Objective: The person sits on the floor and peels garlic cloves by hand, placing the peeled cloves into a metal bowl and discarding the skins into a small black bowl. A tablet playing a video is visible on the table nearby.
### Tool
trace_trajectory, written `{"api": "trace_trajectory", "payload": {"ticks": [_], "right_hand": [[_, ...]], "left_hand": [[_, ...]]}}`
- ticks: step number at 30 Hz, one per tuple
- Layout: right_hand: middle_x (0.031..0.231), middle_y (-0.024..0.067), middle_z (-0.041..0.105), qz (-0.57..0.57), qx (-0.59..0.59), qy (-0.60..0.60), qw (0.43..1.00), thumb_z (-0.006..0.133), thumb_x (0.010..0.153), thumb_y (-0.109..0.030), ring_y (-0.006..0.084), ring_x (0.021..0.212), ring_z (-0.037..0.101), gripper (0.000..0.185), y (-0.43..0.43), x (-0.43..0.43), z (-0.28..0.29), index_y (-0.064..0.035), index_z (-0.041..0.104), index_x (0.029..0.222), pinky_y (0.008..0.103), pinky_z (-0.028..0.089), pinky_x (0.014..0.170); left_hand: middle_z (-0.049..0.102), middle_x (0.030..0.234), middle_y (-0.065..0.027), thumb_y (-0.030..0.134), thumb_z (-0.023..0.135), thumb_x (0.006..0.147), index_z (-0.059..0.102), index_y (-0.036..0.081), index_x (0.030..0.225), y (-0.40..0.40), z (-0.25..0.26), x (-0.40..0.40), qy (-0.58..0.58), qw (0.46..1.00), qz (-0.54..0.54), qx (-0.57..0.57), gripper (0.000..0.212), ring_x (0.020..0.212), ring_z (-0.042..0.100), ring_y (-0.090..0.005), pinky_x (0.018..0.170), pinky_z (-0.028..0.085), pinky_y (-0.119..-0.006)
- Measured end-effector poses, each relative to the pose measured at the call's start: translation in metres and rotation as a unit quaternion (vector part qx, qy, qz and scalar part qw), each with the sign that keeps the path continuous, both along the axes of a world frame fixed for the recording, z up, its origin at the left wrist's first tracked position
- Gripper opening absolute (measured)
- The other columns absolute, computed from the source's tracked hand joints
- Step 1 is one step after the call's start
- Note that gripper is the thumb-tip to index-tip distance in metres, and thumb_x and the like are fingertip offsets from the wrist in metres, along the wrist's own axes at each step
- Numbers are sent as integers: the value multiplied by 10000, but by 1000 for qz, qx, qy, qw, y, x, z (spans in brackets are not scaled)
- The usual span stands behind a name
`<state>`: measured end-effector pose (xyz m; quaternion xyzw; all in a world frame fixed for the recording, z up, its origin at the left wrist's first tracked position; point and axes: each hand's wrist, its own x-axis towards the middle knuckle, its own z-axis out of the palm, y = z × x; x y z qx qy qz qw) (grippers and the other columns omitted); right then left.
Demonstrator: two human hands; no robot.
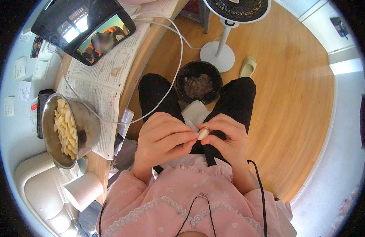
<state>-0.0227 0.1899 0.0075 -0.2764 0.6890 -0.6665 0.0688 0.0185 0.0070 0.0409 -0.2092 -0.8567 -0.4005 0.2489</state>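
A pale garlic clove (pixel 203 134) is held above my lap, between the fingertips of both hands. My left hand (pixel 167 139) pinches its left end with thumb and fingers together. On the other side, the thumb and forefinger of my right hand (pixel 228 133) grip the clove. Below, between my knees, a black bin (pixel 182 89) holds a heap of thin papery scraps that look like garlic skins. A metal bowl (pixel 89 127) on the desk at left contains many peeled cloves (pixel 65 127).
An open printed book (pixel 90 94) lies on the wooden desk (pixel 96 169), under a tablet (pixel 81 26) playing video. A white cable (pixel 181 56) loops near my left knee. A paper roll (pixel 83 189), a white standing fan (pixel 225 41) and a slipper (pixel 248 66) are around me.
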Motion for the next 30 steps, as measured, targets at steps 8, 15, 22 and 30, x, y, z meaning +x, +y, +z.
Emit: {"api": "trace_trajectory", "payload": {"ticks": [8, 15, 22, 30], "right_hand": [[787, 63, 619, 5, 26, -4, 1000, 760, 658, -75, 143, 681, 601, 290, 1, 0, 4, -40, 678, 934, 228, 460, 602], [794, 66, 622, 8, 30, -3, 1000, 754, 660, -68, 143, 687, 603, 289, 0, -2, 3, -41, 678, 937, 227, 461, 605], [803, 79, 618, 15, 34, -53, 998, 749, 640, -18, 153, 722, 598, 274, -1, -1, 2, -8, 680, 905, 231, 460, 629], [886, 73, 639, -23, -14, -8, 1000, 719, 685, -14, 183, 766, 622, 327, -8, 1, -8, -51, 659, 1004, 252, 487, 668]], "left_hand": [[615, 741, 4, -9, 738, 548, 647, 89, 749, 0, 2, 0, 12, 1000, 6, -23, 242, 673, 587, -168, 630, 455, -294], [605, 727, -4, -10, 714, 545, 626, 89, 721, 2, -1, -1, 7, 1000, 20, -15, 221, 670, 576, -187, 631, 454, -304], [593, 714, -17, -3, 702, 536, 595, 85, 705, 7, -6, -3, -17, 999, 36, 32, 219, 659, 561, -212, 623, 445, -307], [590, 708, -24, 4, 702, 537, 596, 84, 705, 8, -9, -2, -30, 997, 56, 53, 214, 655, 562, -208, 606, 439, -295]]}}
